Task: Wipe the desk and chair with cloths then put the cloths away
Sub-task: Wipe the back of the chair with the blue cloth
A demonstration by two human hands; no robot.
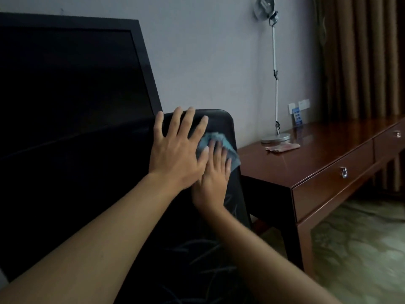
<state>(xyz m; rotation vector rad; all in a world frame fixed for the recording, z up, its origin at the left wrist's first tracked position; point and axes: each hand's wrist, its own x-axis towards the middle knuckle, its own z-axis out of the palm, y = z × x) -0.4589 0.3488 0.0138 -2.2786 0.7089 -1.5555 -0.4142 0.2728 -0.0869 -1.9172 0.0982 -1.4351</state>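
Chair, black leather backrest [221, 121]: wipe in progress. Right hand [213, 181] presses blue-grey cloth [228, 148] flat against back, fingers straight. Left hand [175, 150] spread open, steadying top edge. Pink cloth [282, 147] lies on reddish wood table [317, 154]; put-away still pending.

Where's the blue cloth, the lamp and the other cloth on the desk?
blue cloth [228, 148], head view, its middle beside the fingers.
lamp [275, 138], head view, its round base.
pink cloth [283, 147], head view, its middle.
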